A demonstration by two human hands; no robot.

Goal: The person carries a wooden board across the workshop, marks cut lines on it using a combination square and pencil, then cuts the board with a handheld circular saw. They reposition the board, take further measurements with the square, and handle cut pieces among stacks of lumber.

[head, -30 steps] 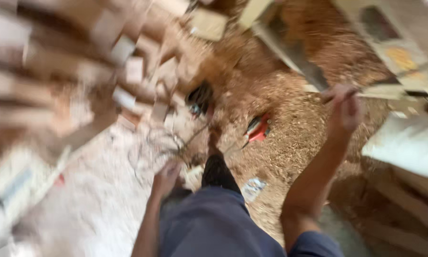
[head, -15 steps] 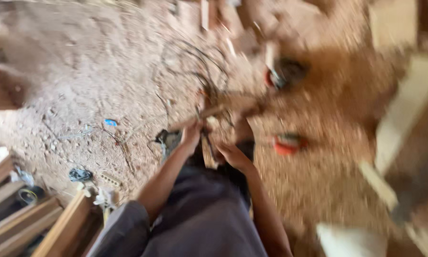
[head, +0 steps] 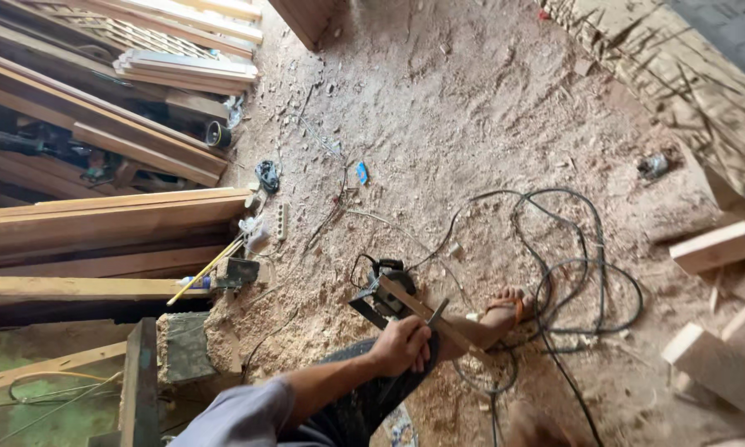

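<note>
Right hand not seen — out of frame or hidden behind leg. Left hand (head: 401,345) closed round wooden strip (head: 426,313); grip point masked by fingers. Circular saw (head: 382,291) partly covered by strip, blade not discernible. Black cable (head: 571,273) cut off at bottom edge. Small object (head: 652,165) near right-hand floor edge — too small to identify.

Sawdust-covered dirt floor (head: 472,124) fills most of the frame, tan and rutted, bright in daylight. Along the left edge, long stacked wooden planks (head: 99,223) lie piled in layers, pale slats (head: 186,70) above them at upper left. Tangled black electrical cable (head: 567,273) loops across the lower right. Pale cut wooden blocks (head: 720,248) sit at the right edge, and a rough splintered timber surface (head: 687,74) slants across the upper right.
</note>
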